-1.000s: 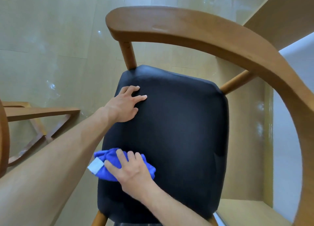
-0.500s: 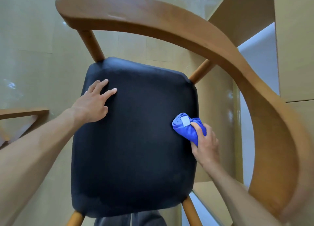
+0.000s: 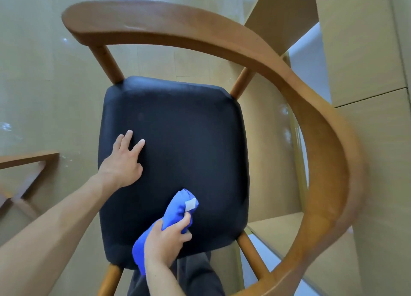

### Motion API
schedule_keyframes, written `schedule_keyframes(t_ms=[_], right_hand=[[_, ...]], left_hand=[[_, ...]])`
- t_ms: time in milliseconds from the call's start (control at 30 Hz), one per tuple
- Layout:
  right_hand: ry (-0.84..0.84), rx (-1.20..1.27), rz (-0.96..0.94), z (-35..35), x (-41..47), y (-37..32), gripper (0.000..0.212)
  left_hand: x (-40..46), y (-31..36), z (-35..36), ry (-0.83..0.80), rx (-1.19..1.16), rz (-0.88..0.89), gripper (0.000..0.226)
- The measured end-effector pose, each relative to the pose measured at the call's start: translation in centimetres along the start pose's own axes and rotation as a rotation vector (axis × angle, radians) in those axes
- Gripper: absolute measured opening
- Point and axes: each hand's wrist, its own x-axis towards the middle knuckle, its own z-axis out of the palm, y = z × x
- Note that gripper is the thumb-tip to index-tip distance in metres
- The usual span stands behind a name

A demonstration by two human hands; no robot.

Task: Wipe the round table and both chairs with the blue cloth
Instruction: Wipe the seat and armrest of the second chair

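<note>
The right hand (image 3: 165,238) has swung the cloth (image 3: 175,211) back from the seat's (image 3: 178,140) right edge to its near edge, fingers curled tight round the bunched blue wad, pressing it down. The left hand (image 3: 124,160) lies flat, fingers spread, on the seat's left side, steadying the chair (image 3: 322,140). Another pass done, then; the seat looks nearly covered, with the wooden armrest likely next.

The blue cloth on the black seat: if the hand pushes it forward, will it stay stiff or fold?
The blue cloth is bunched in the right hand, so it is probably soft and would fold. It looks light. On the smooth black seat it should slide easily.
</note>
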Motion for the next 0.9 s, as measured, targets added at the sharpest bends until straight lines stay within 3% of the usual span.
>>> schedule_keyframes(t_ms=[200, 333, 400, 600, 900], right_hand=[[-0.170, -0.062, -0.213, -4.2, 0.8, 0.6, 0.054], [0.015, -0.239, -0.427, -8.7, 3.5, 2.4, 0.058], [0.071, -0.297, -0.397, -10.0, 5.3, 2.5, 0.066], [-0.010, -0.540, -0.297, -9.3, 7.6, 2.7, 0.081], [-0.037, -0.522, -0.286, -8.2, 8.2, 2.6, 0.093]], left_hand=[[-3.6, -0.3, 1.7, -0.102, 0.010, 0.011, 0.058], [-6.2, 0.2, 3.4, -0.183, 0.048, 0.049, 0.061], [-7.0, 0.1, 4.4, -0.210, 0.102, 0.088, 0.066], [-6.2, -0.3, 5.0, -0.243, 0.139, 0.114, 0.067], [-5.6, 1.1, 4.5, -0.312, 0.350, 0.134, 0.068]])
